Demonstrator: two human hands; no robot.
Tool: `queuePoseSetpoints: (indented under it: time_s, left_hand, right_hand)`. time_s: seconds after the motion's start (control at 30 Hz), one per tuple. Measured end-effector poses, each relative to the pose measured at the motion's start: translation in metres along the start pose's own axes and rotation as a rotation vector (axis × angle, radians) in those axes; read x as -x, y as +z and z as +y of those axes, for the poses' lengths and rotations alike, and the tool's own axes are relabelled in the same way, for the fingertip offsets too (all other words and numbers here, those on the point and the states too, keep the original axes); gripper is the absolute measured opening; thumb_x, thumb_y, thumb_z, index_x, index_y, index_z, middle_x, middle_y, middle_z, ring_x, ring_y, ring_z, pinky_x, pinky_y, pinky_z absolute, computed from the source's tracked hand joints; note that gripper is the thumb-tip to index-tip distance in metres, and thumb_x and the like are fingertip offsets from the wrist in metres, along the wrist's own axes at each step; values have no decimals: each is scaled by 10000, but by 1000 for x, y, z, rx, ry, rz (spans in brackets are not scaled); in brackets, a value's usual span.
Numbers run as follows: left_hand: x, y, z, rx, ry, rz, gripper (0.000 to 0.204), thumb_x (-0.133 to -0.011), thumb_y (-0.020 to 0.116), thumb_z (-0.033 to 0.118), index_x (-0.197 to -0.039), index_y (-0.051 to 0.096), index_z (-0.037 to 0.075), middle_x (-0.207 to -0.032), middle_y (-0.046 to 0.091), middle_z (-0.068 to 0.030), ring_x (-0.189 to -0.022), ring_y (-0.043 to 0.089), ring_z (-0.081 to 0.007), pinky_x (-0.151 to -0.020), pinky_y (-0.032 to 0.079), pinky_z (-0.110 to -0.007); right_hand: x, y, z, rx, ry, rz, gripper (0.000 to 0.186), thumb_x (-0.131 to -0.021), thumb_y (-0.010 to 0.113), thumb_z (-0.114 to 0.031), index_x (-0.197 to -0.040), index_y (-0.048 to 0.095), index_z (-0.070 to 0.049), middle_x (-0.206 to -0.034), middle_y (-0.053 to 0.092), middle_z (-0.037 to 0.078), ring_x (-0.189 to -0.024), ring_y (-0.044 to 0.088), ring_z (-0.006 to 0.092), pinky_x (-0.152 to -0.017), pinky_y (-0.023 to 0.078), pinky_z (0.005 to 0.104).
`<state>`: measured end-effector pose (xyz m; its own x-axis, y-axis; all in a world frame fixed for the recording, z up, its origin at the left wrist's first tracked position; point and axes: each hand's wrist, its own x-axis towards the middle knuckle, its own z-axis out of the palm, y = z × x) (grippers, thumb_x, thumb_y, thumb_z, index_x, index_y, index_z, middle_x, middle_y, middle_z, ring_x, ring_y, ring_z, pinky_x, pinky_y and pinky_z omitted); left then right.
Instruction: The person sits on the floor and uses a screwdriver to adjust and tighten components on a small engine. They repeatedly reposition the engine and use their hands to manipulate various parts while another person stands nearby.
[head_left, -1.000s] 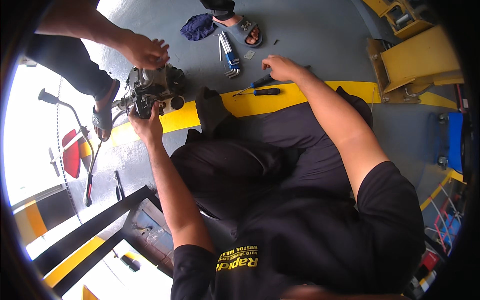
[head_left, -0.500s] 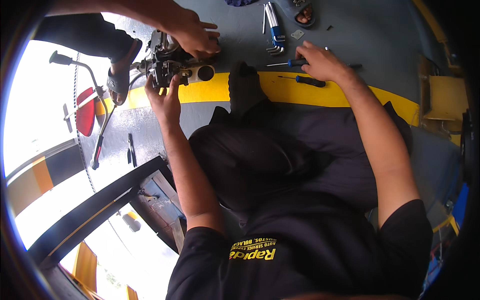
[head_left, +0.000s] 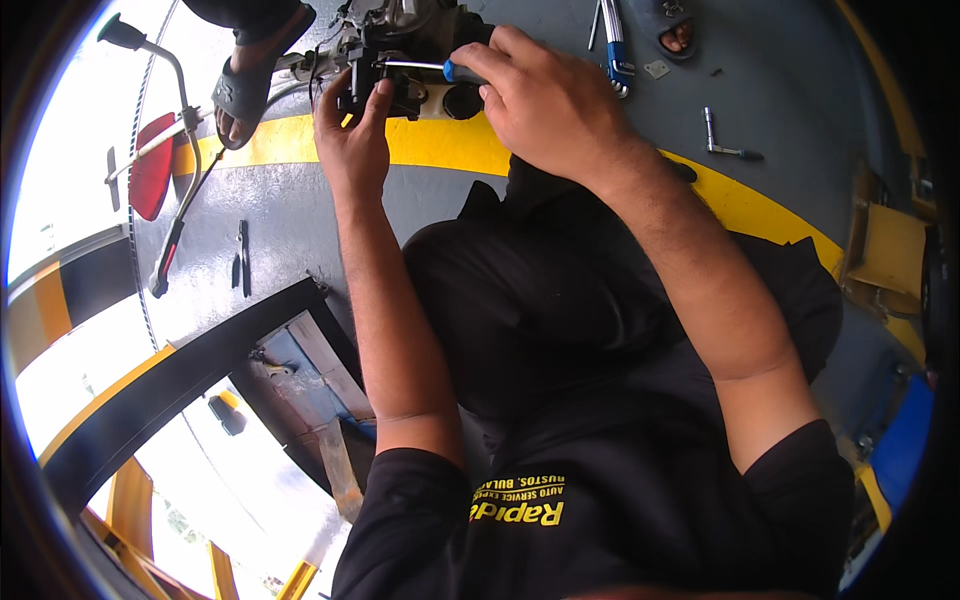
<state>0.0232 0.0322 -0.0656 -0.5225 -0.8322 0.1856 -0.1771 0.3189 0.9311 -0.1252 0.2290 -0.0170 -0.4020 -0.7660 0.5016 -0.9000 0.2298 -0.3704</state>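
At the top, a greasy metal engine assembly (head_left: 410,25) rests on the floor by the yellow stripe. My left hand (head_left: 352,145) pinches a black part (head_left: 362,85) on its near side between thumb and fingers. My right hand (head_left: 555,105) is closed round the blue handle of a screwdriver (head_left: 420,66). Its thin shaft points left, with the tip at the black part just above my left thumb. Whether the tip sits in a screw is too small to tell.
Another person's sandalled foot (head_left: 238,98) stands left of the assembly; a second sandalled foot (head_left: 676,35) is at the upper right. A hex key set (head_left: 616,55), a metal plate (head_left: 656,69), a ratchet-like wrench (head_left: 730,150) and pliers (head_left: 241,260) lie on the floor. A cardboard box (head_left: 890,255) sits far right.
My right hand has picked up a screwdriver from the floor and brought it left to the assembly. The other person's hand has left the view. My left hand stays on the part.
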Motion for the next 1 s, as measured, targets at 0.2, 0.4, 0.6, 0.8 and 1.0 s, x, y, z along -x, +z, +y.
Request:
queuePoseSetpoints:
  time_s: [0.2,0.4,0.6,0.8,1.0]
  left_hand:
    - [2,2,9,60,-3,-19,549,-903,879,171,-1338,613,-35,-1184,722,-167,-1040,746,-223,-885,615,-318]
    - [3,2,13,91,-6,-27,555,-903,878,159,-1340,597,-36,-1162,728,-161,-1022,747,-213,-881,617,-314]
    - [3,3,13,65,-8,-28,559,-898,883,151,-1338,593,-35,-1162,726,-162,-1016,747,-209,-870,618,-307]
    - [3,2,12,121,-33,-32,568,-897,885,157,-1343,593,-38,-1166,721,-166,-1017,745,-207,-862,614,-302]
    - [0,1,3,-13,28,32,692,-841,938,268,-1325,570,-63,-1176,692,-190,-1036,718,-232,-865,604,-319]
  right_hand:
    - [1,-1,3,32,-7,-49,369,-919,714,-115,-1286,688,-146,-1062,671,73,-922,743,293,-787,630,429]
    - [-3,6,4,42,-39,-36,383,-911,713,-106,-1291,702,-156,-1057,676,87,-955,746,283,-810,630,431]
    - [-5,4,3,16,-50,-23,364,-905,694,-51,-1258,710,-136,-994,642,57,-934,724,262,-766,619,410]
    - [-6,0,2,55,-30,-107,437,-878,725,-91,-1309,705,-165,-1138,689,108,-995,753,303,-843,631,450]
    - [-14,-3,3,114,-102,-64,365,-918,666,-35,-1261,718,-145,-1013,633,46,-957,715,255,-782,607,410]
